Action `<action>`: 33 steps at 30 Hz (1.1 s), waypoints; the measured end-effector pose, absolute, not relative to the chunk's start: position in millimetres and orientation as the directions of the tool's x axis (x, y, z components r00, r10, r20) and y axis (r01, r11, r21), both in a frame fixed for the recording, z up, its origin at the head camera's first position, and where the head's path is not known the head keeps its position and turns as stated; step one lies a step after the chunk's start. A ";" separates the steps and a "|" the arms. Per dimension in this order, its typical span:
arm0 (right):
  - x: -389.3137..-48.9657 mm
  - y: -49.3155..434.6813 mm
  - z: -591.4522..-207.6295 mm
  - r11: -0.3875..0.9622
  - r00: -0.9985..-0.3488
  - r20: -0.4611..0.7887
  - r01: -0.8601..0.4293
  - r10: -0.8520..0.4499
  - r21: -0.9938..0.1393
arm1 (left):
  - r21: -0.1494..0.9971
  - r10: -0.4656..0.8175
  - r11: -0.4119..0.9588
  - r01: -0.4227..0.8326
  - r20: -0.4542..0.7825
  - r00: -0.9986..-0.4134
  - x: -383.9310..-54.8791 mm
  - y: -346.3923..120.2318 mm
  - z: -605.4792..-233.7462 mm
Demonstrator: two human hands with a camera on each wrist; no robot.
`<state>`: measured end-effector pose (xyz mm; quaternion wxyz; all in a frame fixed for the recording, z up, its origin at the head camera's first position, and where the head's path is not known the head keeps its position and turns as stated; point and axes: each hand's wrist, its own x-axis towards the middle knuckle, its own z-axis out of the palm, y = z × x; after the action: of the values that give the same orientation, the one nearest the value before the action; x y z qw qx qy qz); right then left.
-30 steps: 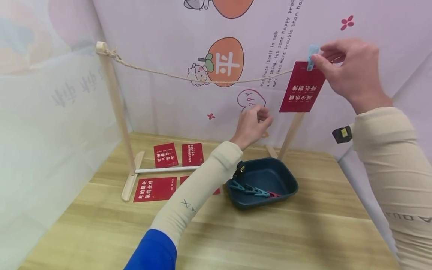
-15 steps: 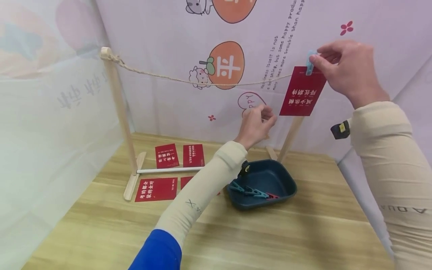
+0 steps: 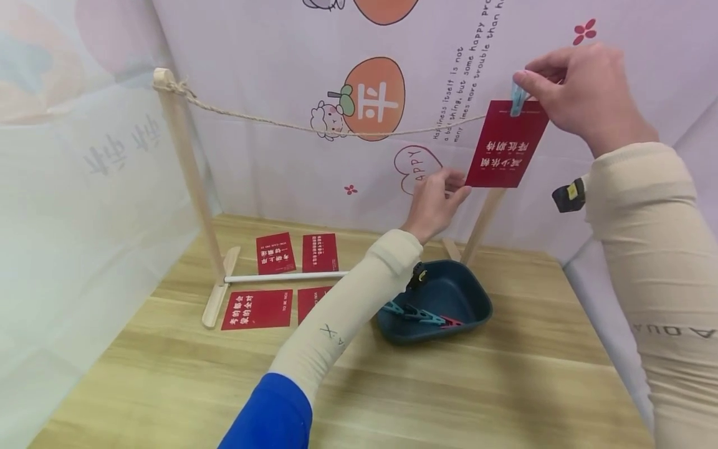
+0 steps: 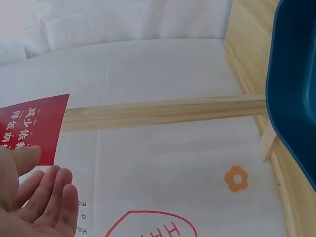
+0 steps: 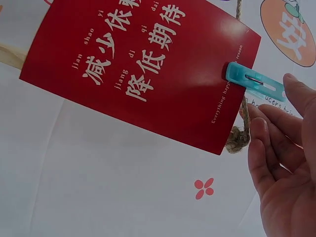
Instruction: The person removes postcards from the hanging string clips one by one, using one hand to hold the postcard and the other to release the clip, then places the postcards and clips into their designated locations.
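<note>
Fingers (image 3: 530,84) at blue peg (image 3: 517,100) on card (image 3: 507,144)

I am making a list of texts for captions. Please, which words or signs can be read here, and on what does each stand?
"减少依赖 降低期待", "jian shao yi lai": hanging red card.
"HAPPY": heart on backdrop.
"平": orange fruit.
"AQUA": right sleeve.
Red cards on the table: too small to read.

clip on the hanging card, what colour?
Light blue clip, pinning the red card to the rope; clearest in the right wrist view.
</note>
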<state>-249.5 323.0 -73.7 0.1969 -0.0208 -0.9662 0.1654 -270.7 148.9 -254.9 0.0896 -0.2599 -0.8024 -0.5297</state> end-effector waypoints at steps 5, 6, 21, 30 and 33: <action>-251.1 323.5 -71.9 0.943 -0.939 0.333 -0.026 0.091 -0.331 | 0.807 0.329 0.288 0.515 0.422 -0.845 -270.1 152.8 -253.1; -251.6 323.0 -72.4 0.943 -0.940 0.328 -0.026 0.089 -0.331 | 0.808 0.329 0.283 0.518 0.425 -0.843 -270.1 152.9 -253.5; -256.3 321.3 -67.7 0.933 -0.939 0.336 -0.051 0.077 -0.357 | 0.811 0.319 0.251 0.528 0.446 -0.837 -270.4 155.8 -252.2; -254.2 317.1 -71.7 0.934 -0.920 0.378 -0.042 0.102 -0.355 | 0.816 0.322 0.264 0.514 0.428 -0.844 -271.9 152.3 -251.6; -252.9 317.4 -73.3 0.932 -0.907 0.408 -0.059 0.100 -0.359 | 0.817 0.321 0.265 0.513 0.427 -0.845 -272.6 152.0 -252.1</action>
<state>-252.9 317.4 -73.3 0.2149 -0.0108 -0.9589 0.1847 -272.6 152.0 -252.1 0.0876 -0.2639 -0.7904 -0.5458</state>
